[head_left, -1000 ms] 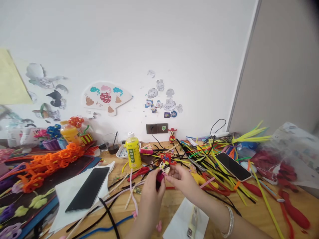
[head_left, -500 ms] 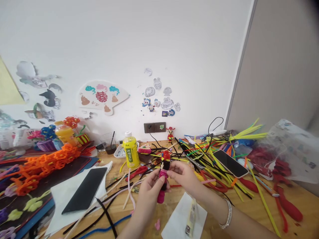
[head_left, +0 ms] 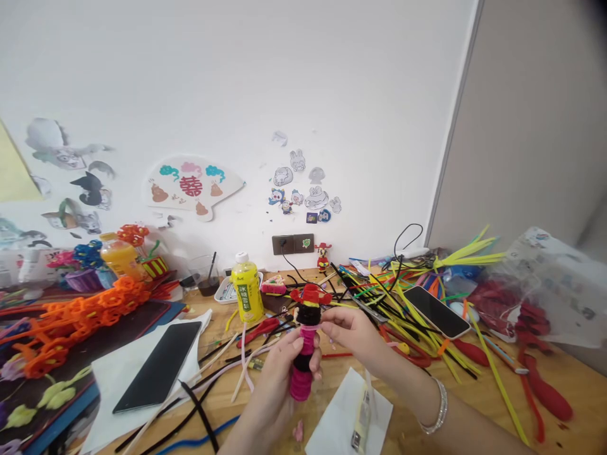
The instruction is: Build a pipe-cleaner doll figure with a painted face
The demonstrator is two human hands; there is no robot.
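A doll made of fuzzy pipe cleaners [head_left: 308, 341] stands upright, seen mostly from behind, with a red hat, black hair and a magenta and black body. My left hand [head_left: 279, 366] wraps round its body, thumb on the magenta middle. A light pink pipe cleaner [head_left: 310, 327] circles the doll's neck. At its right end, the fingertips of my right hand [head_left: 348, 332] are pinched together beside the doll's neck. The doll's face is turned away to the left and mostly hidden.
A yellow bottle [head_left: 247, 291], black phone [head_left: 159, 366], and paper with a utility knife [head_left: 363, 414] lie around. Many loose pipe cleaners [head_left: 379, 297] and another phone [head_left: 436, 313] are to the right. A similar red figure [head_left: 323, 258] stands by the wall.
The doll has been turned from face forward to its back and raised more upright, so the magenta body shows below. My right hand stays at its neck. The view has shifted slightly right.
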